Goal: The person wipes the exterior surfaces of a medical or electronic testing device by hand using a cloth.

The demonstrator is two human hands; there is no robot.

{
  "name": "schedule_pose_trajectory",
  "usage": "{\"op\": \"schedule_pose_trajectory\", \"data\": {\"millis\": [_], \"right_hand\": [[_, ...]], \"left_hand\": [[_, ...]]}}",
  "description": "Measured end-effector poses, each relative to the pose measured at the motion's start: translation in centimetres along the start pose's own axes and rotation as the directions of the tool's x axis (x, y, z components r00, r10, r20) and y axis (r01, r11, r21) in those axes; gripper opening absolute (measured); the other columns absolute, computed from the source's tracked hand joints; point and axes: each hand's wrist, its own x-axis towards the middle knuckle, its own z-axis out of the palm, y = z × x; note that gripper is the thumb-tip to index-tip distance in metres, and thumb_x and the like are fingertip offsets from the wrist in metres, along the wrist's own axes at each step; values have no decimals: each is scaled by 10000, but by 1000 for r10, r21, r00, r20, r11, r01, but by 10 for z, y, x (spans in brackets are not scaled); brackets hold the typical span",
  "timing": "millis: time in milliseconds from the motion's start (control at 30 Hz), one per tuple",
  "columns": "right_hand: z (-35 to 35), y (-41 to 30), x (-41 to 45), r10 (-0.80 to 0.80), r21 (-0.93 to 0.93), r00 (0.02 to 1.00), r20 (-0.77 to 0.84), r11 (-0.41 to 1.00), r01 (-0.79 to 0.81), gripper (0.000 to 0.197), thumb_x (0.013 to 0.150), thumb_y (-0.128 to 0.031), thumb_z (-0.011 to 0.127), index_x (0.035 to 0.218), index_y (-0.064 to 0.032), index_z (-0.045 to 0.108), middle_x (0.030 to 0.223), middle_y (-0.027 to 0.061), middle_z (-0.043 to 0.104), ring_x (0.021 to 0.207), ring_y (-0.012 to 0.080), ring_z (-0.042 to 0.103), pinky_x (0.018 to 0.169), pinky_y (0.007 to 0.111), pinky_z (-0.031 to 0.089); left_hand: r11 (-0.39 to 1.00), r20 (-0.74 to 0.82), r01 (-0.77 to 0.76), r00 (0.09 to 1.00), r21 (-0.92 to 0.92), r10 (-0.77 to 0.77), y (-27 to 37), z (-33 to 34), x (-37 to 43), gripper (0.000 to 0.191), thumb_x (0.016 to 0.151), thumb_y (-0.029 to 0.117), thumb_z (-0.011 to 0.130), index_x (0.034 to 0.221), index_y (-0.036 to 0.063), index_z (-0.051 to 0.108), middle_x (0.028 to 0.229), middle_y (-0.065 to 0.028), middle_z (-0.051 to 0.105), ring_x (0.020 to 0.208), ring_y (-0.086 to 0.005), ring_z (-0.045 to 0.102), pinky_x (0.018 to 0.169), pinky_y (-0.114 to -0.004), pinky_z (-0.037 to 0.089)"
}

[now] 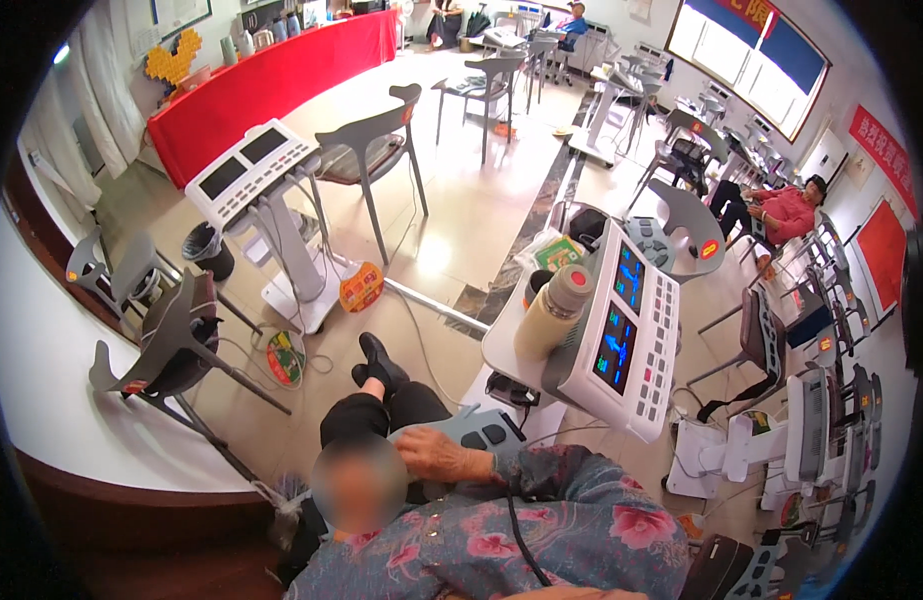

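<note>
My right hand point(443, 455) reaches in from the right, its fingers bent at the near edge of a grey plastic panel with dark pads point(482, 435) over my lap. Whether the fingers grip the panel cannot be told. A round blurred patch beside it, skin-toned in the middle, covers the place of my left hand, so its pose is hidden. Just beyond the panel, a cream thermos flask with a steel lid point(553, 311) stands on the shelf of a white device with two lit screens point(626, 330). A black cable runs down over my flowered top.
A second white device on a wheeled stand point(255, 176) is ahead on the left, near a black waste bin point(210, 255). Grey chairs point(161, 352) stand about, with cables on the floor. A person in a red top point(788, 214) sits at the right; others sit far back.
</note>
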Motion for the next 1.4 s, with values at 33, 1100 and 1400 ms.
{"op": "schedule_pose_trajectory", "data": {"millis": [33,1100,1400], "right_hand": [[-5,-6,-3,48,41,982,184,998,-56,304,769,-174,664,1050,-73,610,1055,84,584,967,284,565,799,376,473],[-25,-27,-10,168,169,901,401,953,-252,377,764,-83,632,1140,-71,609,1144,146,595,1074,354,578,889,412,485],[-7,-18,-14,19,40,992,123,999,-25,271,778,-190,686,1010,-78,603,1039,76,564,967,277,550,815,404,459]], "left_hand": [[1000,10,-19,1000,-5,19,0,-1,-1,323,989,189,444,1266,85,573,1213,-100,582,1093,-289,564,945,-429,442],[963,181,-204,955,-177,236,-8,4,40,327,995,205,423,1267,87,560,1216,-98,571,1106,-279,550,956,-426,427],[953,185,-238,944,-188,272,-1,1,9,329,997,210,417,1268,87,556,1217,-97,567,1109,-277,546,959,-426,422]]}}
